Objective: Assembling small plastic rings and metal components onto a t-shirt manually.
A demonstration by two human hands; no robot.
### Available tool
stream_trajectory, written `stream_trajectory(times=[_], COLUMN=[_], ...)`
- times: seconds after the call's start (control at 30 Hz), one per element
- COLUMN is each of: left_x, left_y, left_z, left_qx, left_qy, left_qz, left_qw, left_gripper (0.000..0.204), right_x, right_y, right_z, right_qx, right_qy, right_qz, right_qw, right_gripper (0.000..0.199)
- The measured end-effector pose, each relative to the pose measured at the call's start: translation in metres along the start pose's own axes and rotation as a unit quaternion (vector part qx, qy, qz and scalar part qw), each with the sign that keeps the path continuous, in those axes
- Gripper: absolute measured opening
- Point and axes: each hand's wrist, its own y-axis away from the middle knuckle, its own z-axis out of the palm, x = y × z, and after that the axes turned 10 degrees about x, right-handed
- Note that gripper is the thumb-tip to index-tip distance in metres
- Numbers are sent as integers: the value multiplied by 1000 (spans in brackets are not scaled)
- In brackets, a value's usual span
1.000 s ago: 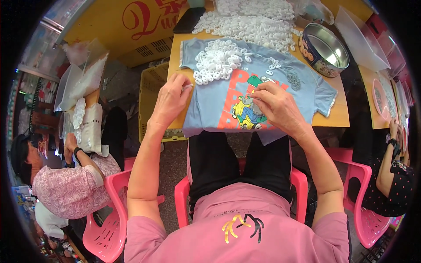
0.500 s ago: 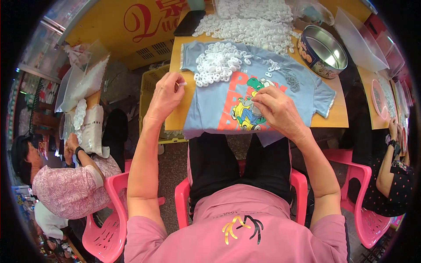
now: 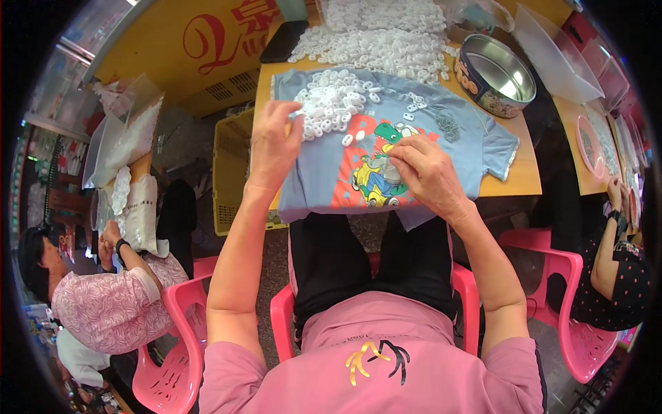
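Note:
A light blue child's t-shirt (image 3: 476,141) with a cartoon print lies spread on the yellow table (image 3: 522,177). A heap of small white plastic rings (image 3: 331,103) rests on the shirt's upper left. My left hand (image 3: 274,141) reaches to the edge of that heap, fingers curled at the rings. My right hand (image 3: 422,172) sits on the cartoon print with fingertips pinched together; whether a small part is between them cannot be told. A few loose white rings (image 3: 415,103) and a patch of small grey metal pieces (image 3: 448,125) lie on the shirt's right side.
A larger pile of white rings (image 3: 386,38) covers the table's far side. A round metal tin (image 3: 496,76) stands at the right. A yellow crate (image 3: 231,172) sits left of the table. Other people sit on pink chairs at left (image 3: 110,303) and right (image 3: 614,269).
My left hand has moved from the shirt's left edge up to the heap of white rings. My right hand stays on the print, shifting slightly.

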Motion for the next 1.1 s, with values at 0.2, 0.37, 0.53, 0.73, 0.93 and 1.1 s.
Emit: stream_trajectory(times=[0.2,0.37,0.53,0.73,0.93,1.1], left_x=[-4,9,33,48,60,75], left_y=[22,22,14,17,34,42], left_z=[-6,-1,6,12,11,14], left_qx=[-27,-59,-81,-55,-42,-51], left_qy=[-100,-15,63,121,148,174], left_qz=[16,-52,-49,-27,-10,-28], left_qw=[995,997,994,991,988,983], left_gripper=[12,11,13,16,16,15], right_x=[12,21,29,41,59,64], right_y=[5,7,4,-23,-44,-54], right_z=[-16,-28,-30,-21,-4,-5], right_qx=[30,34,45,37,-51,-101], right_qy=[39,58,61,115,228,244], right_qz=[16,36,42,95,26,-10], right_qw=[999,997,996,988,972,964], right_gripper=[11,12,11,13,11,9])
